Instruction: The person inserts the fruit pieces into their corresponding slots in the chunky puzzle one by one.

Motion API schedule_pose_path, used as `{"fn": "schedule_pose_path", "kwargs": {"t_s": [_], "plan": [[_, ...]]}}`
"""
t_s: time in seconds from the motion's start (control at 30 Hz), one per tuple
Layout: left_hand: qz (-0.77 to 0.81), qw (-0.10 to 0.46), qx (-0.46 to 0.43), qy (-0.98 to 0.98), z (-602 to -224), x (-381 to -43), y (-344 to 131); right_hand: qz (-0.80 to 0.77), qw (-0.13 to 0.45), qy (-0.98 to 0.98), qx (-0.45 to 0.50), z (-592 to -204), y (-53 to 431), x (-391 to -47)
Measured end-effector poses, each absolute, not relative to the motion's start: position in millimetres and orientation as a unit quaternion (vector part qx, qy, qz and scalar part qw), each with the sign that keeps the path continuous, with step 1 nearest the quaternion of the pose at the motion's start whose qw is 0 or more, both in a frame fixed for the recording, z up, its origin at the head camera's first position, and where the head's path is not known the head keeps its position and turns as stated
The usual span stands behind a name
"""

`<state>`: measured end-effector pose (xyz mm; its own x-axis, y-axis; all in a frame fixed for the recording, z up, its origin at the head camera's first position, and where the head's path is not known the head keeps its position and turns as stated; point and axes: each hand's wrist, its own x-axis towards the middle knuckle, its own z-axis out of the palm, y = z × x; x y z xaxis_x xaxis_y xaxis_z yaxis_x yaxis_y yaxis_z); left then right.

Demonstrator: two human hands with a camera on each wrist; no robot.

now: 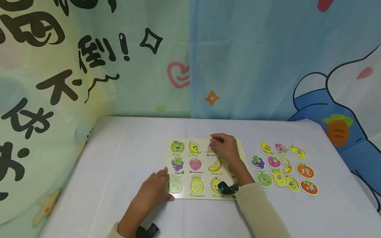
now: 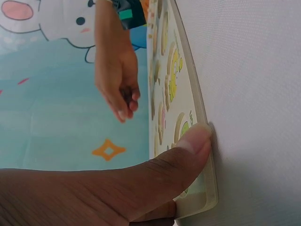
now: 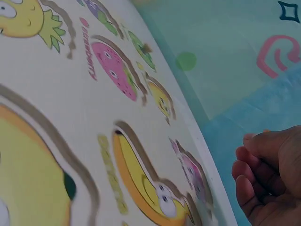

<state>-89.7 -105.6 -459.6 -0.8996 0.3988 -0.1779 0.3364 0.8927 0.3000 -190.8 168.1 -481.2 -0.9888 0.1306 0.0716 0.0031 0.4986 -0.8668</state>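
We're seemingly steadying the board [image 1: 206, 185], left hand [image 1: 154, 186] spread, right hand [image 1: 228, 148] curled, empty; next likely needs a fruit piece [image 1: 305, 171]

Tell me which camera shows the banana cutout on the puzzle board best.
The right wrist view: it shows the banana cutout large, with its eyes and recessed edge clear. The head view shows it whole but small, beside the right hand. In the left wrist view, the puzzle board is nearly edge-on, so I can't pick it out.

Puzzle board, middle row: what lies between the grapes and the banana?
The pink strawberry lies between the grapes and the banana, as the head view shows.
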Motion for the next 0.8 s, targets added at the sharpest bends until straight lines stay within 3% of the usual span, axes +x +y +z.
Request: {"fn": "schedule_pose_path", "kwargs": {"t_s": [0.43, 0.67, 0.8], "plan": [[0.134, 0.126, 0.188, 0.965, -459, -89, -106, 0.487, 0.093, -0.86, -0.118, -483, 229, -178], [0.13, 0.126, 0.191, 0.965, -458, -89, -108, 0.468, 0.138, -0.856, -0.171, -481, 269, -167], [0.13, 0.126, 0.193, 0.964, -459, -91, -109, 0.444, 0.117, -0.863, -0.208, -476, 292, -162]]}}
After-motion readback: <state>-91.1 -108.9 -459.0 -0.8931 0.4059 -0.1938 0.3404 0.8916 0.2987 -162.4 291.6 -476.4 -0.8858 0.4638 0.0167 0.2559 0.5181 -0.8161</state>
